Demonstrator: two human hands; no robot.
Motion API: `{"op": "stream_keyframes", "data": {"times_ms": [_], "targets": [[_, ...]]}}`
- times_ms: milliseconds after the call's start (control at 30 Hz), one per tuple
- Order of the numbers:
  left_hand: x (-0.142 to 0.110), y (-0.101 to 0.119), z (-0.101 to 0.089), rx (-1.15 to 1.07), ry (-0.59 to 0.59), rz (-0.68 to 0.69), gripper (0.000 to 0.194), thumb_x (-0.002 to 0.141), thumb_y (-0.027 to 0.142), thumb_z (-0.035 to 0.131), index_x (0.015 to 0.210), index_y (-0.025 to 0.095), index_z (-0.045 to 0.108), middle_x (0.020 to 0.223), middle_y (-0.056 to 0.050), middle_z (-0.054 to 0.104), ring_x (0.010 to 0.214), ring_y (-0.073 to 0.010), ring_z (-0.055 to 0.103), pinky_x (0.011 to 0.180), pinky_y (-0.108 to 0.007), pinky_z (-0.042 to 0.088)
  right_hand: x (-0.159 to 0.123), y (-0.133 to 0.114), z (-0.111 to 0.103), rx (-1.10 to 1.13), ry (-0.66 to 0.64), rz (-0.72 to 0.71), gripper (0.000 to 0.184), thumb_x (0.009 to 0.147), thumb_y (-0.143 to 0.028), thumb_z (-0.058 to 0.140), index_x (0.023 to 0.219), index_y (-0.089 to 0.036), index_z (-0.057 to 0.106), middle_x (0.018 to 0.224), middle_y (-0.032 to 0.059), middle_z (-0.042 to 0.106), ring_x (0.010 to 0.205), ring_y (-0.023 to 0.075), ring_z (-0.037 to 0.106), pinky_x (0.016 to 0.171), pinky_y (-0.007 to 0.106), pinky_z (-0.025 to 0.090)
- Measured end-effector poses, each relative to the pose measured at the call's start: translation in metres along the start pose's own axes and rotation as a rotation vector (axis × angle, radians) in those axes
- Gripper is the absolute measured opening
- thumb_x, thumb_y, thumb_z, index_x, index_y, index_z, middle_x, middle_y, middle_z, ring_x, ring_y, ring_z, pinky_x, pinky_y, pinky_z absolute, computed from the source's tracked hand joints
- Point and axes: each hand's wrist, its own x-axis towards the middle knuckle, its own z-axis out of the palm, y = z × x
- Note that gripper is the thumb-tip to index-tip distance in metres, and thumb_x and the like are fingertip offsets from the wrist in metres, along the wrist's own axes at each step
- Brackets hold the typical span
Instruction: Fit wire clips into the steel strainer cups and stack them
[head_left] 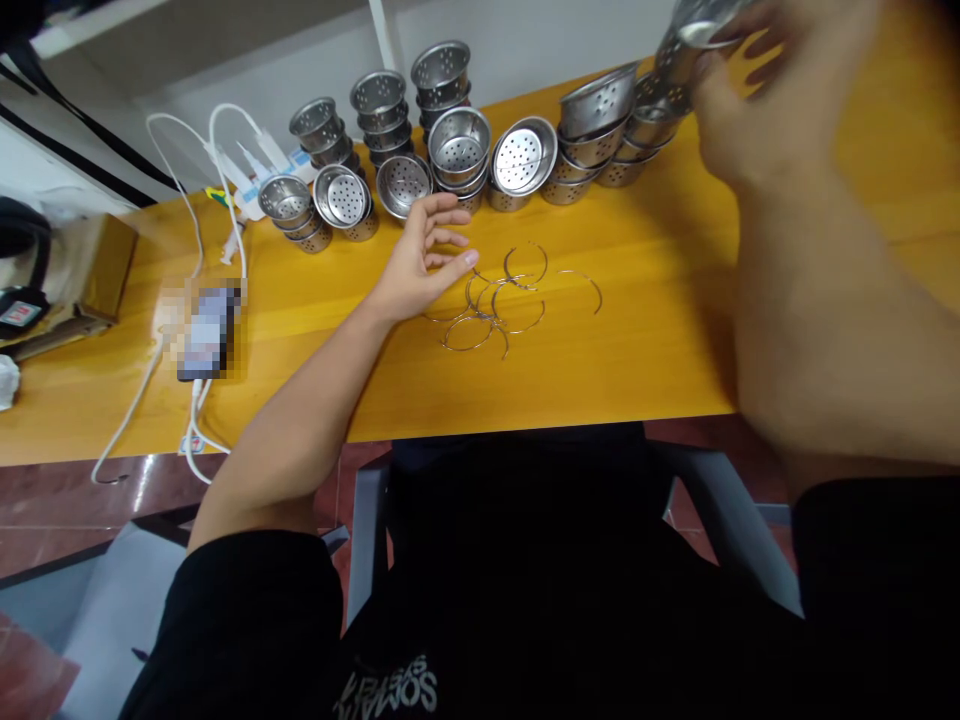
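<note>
My left hand (431, 255) hovers over the table with its fingers apart and holds nothing. Just right of it lie several thin curved metal wires (480, 333), tangled together, with one curved wire (598, 295) a little apart. At the upper right my right hand (780, 95), smeared by motion, has its fingers round a perforated metal cup (679, 62). That cup is above a stack of similar cups (651, 130); whether it touches them I cannot tell. Nearest to my left fingers is a tilted perforated cup (405, 185).
Several more stacks of perforated cups (459, 145) line the back of the wooden table (637, 370). On the left are a phone (210, 335) with white cables (146, 385), a power strip (281, 170) and a cardboard box (105, 270). Chair armrests (720, 510) flank my body.
</note>
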Motion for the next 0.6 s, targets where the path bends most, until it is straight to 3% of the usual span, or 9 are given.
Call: {"op": "stream_keyframes", "data": {"times_ms": [167, 333, 600], "targets": [[0.001, 0.007, -0.002, -0.013, -0.010, -0.018, 0.094, 0.115, 0.090, 0.083, 0.184, 0.038, 0.049, 0.174, -0.016, 0.070, 0.142, -0.0262, 0.079, 0.112, -0.043, 0.075, -0.014, -0.029, 0.004, -0.069, -0.048, 0.083, 0.052, 0.092, 0.026, 0.094, 0.129, -0.010, 0.096, 0.160, 0.0248, 0.074, 0.144, 0.0325, 0.083, 0.107, 0.046, 0.063], [0.001, 0.002, -0.003, 0.011, 0.011, 0.007, 0.081, 0.117, 0.079, 0.089, 0.178, 0.036, 0.057, 0.171, -0.015, 0.075, 0.138, -0.0259, 0.084, 0.110, -0.044, 0.078, -0.017, -0.042, -0.005, -0.146, -0.114, 0.112, 0.057, 0.094, 0.027, 0.095, 0.142, -0.003, 0.096, 0.164, 0.0279, 0.072, 0.151, 0.0341, 0.083, 0.113, 0.045, 0.066], [-0.001, 0.001, -0.005, 0.063, -0.013, 0.005, 0.075, 0.118, 0.067, 0.089, 0.179, 0.035, 0.059, 0.173, -0.016, 0.075, 0.140, -0.0281, 0.083, 0.111, -0.043, 0.077, -0.018, -0.040, -0.004, -0.112, -0.085, 0.089, 0.062, 0.090, 0.033, 0.089, 0.139, -0.003, 0.097, 0.161, 0.0263, 0.074, 0.147, 0.0321, 0.084, 0.117, 0.043, 0.065]]}}
